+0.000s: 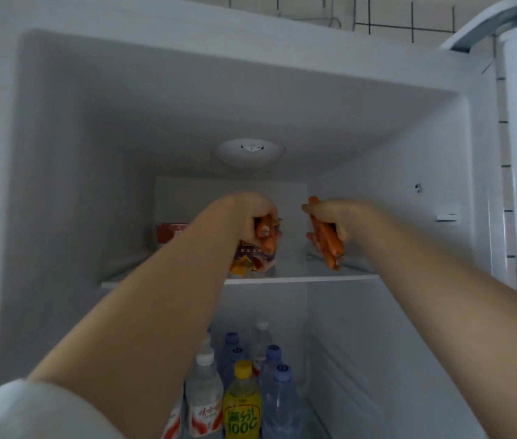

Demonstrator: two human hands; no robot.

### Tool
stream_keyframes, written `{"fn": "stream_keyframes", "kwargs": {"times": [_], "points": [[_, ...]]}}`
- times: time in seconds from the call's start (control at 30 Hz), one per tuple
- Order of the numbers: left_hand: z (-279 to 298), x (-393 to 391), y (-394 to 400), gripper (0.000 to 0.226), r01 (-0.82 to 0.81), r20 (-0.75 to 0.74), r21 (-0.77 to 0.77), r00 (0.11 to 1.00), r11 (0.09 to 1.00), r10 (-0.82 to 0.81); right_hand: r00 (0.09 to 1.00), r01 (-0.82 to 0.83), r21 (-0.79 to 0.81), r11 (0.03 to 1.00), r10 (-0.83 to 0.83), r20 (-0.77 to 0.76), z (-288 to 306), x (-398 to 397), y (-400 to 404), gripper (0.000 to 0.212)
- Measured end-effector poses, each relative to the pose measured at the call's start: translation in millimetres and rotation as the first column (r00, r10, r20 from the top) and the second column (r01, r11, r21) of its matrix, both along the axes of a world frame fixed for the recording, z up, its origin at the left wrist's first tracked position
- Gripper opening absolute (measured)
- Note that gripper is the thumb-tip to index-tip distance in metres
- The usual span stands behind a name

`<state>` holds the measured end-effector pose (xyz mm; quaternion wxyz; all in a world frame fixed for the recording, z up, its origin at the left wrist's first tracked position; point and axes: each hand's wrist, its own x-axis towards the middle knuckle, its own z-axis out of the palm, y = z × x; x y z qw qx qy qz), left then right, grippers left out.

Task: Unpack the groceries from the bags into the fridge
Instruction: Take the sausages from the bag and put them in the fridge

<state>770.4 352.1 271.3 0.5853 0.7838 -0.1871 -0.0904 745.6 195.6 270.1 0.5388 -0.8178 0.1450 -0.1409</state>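
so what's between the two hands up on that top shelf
Nothing solid: in the head view, only bare shelf and back wall show between the left hand and right hand.

Both arms outstretched, left grip (255, 217) clenched, right grip (336, 221) clenched

Red box (168, 232) on glass shelf (298, 279) half hidden behind left forearm; bottles (241, 403) below shelf cut by bottom edge; labels blurred.

Single head view, close, facing forward into open fridge (60, 153) upper compartment.
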Motion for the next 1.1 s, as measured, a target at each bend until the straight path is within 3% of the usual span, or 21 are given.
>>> {"fn": "stream_keyframes", "kwargs": {"times": [0.17, 0.3, 0.47, 0.6, 0.77, 0.93, 1.1], "points": [[-20.8, 10.5, -42.9, 0.02, 0.065, -0.001, 0.089, 0.998, 0.994, -0.065, 0.986, 0.051, -0.146, 0.988, -0.073, -0.15, -9.5, 9.9, -24.5, 0.047], [-29.8, 22.1, -62.2, 0.015, 0.064, 0.012, 0.11, 0.998, 0.992, -0.065, 0.969, -0.016, -0.196, 0.981, -0.033, -0.245, -15.7, 14.9, -30.2, 0.052], [-44.4, 37.5, -76.6, 0.024, -0.029, 0.118, 0.043, 0.993, 0.999, 0.024, 0.978, -0.035, -0.143, 0.989, 0.005, -0.209, -20.4, 22.2, -33.7, 0.018], [-41.2, 31.3, -73.2, 0.025, -0.102, 0.221, 0.253, 0.974, 0.962, 0.045, 0.984, -0.018, -0.268, 0.963, -0.03, -0.173, -23.7, 27.2, -35.0, 0.016], [-40.4, 15.4, -62.3, 0.024, -0.184, 0.399, 0.572, 0.914, 0.8, -0.076, 0.988, -0.013, -0.45, 0.893, -0.058, -0.145, -29.1, 22.7, -27.1, 0.01], [-45.1, 19.7, -64.6, 0.024, -0.182, 0.414, 0.578, 0.905, 0.796, -0.094, 0.984, -0.098, -0.538, 0.837, 0.001, -0.177, -31.6, 10.4, -22.2, 0.031], [-39.4, 9.3, -61.0, 0.022, -0.195, 0.399, 0.604, 0.913, 0.773, -0.082, 0.985, -0.125, -0.611, 0.782, 0.023, -0.172, -38.2, 10.0, -16.7, 0.032]]}}
